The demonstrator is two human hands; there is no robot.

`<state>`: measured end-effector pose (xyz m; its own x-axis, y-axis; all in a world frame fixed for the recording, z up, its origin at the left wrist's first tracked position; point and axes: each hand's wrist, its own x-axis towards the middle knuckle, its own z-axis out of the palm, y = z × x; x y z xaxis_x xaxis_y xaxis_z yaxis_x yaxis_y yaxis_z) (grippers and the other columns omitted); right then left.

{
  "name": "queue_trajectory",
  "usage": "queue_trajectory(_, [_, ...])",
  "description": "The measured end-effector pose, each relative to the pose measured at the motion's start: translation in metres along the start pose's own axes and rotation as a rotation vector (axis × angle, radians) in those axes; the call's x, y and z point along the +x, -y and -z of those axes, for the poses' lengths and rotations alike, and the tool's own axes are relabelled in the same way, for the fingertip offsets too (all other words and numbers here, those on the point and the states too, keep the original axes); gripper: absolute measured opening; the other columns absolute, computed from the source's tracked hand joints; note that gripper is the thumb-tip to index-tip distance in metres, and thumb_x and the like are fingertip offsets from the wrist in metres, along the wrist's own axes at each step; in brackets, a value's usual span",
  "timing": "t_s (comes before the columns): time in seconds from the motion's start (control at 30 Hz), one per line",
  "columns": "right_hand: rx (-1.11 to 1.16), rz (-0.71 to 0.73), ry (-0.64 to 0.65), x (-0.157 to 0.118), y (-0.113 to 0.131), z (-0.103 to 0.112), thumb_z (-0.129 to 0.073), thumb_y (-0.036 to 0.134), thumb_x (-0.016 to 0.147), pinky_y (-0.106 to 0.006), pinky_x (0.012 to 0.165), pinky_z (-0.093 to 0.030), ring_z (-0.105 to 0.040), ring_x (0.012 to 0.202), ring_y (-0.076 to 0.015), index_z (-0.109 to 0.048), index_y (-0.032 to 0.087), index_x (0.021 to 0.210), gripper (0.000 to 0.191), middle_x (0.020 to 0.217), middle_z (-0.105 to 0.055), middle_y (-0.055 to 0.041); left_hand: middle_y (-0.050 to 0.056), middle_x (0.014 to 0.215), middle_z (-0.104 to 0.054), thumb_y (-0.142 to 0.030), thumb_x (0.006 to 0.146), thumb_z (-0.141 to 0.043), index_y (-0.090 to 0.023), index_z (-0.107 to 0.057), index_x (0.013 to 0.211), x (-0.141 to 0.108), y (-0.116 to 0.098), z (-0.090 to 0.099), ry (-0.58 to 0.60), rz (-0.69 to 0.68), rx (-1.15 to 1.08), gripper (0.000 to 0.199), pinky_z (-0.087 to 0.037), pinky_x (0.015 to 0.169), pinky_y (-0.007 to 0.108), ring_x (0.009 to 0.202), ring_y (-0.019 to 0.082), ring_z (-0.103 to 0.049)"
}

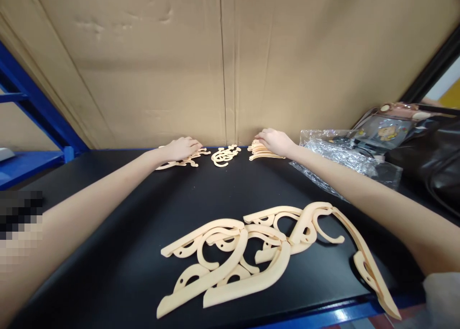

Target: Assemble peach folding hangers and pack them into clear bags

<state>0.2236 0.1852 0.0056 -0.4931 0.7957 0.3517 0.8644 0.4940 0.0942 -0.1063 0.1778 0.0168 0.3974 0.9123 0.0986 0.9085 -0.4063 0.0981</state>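
Observation:
My left hand [181,147] reaches to the back of the black table, its fingers curled down on a pile of beige plastic hanger arms [187,162]. My right hand [276,141] bends its fingers over the end of a stack of curved beige hanger arms [268,153], also at the back. Both sets of fingertips are partly hidden. Between the hands lies a small heap of beige hanger hooks [224,155]. Closer to me, several assembled folding hangers [247,286] overlap; one hanger [372,259] at the right hangs near the front edge.
Crumpled clear plastic wrapping [334,158] lies at the right, beside a clear pouch [386,127] and a dark bag [431,151]. A cardboard wall [161,70] closes off the back. Blue metal framing [39,99] stands at the left of the black tabletop [143,214].

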Motion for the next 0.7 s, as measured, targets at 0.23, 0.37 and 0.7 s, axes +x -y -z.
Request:
queue_trajectory(0.23, [-0.066,0.173,-0.047,-0.043,0.031,0.038,-0.037,0.02,0.098,-0.038,0.096,-0.042,-0.055,0.11,-0.0243,-0.061,0.011,0.12,0.034,0.115,-0.061,-0.0147,0.013,0.135,-0.054,-0.043,0.096,-0.017,-0.016,-0.058,0.123,-0.024,0.0,0.015,0.042,0.043,-0.004,0.056,-0.034,0.105,0.042,0.123,0.029,-0.048])
queue_trajectory(0.37, [0.103,0.348,0.068,-0.094,0.059,0.068,-0.045,0.026,0.097,-0.038,0.093,-0.046,-0.059,0.107,-0.0222,-0.064,0.016,0.114,0.028,0.114,-0.063,-0.0103,0.015,0.13,-0.056,-0.042,0.096,-0.018,-0.012,-0.058,0.121,-0.04,-0.018,0.018,-0.013,-0.005,-0.008,0.056,-0.032,0.106,0.042,0.12,0.029,-0.049])
queue_trajectory(0.7, [0.36,0.325,0.332,-0.136,0.086,0.072,-0.048,0.034,0.096,-0.032,0.082,-0.046,-0.06,0.093,-0.0173,-0.066,0.02,0.096,0.023,0.104,-0.062,-0.004,0.009,0.124,-0.06,-0.044,0.097,-0.041,-0.02,-0.061,0.123,-0.126,-0.145,0.005,0.048,-0.355,-0.226,0.04,-0.036,0.1,0.037,0.113,0.027,-0.054])
